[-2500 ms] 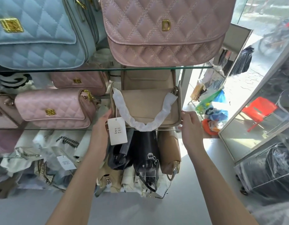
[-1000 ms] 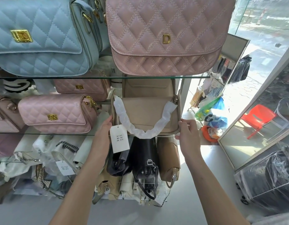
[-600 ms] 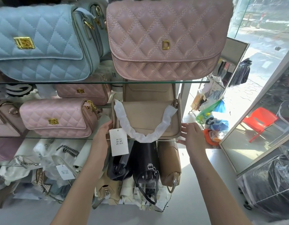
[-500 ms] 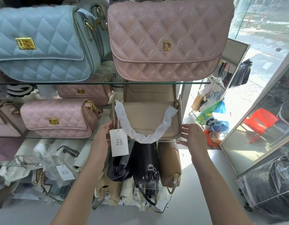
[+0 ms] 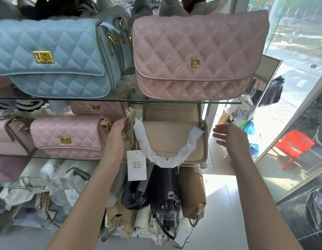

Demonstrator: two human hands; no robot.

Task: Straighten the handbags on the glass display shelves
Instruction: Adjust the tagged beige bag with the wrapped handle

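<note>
Now, left to right: at nine o'clock of the beige handbag (image 5: pixel 173 139) sits a pink quilted bag (image 5: pixel 68 138), both on the middle glass shelf (image 5: pixel 48 158). The left hand (image 5: pixel 117 134) is loosely spread, fingers curled against the beige bag's left end, beside the hang tag (image 5: pixel 136 167). The bag stands roughly centre, front edge near the shelf lip, its paper-wrapped strap (image 5: pixel 167 157) drooping across the face. It looks light, soft-sided but holding its shape; smooth skin could slide on glass. Best held at both ends, not by the strap. At three o'clock the right hand (image 5: pixel 230 138) hovers spread, just clear of the bag.
</note>
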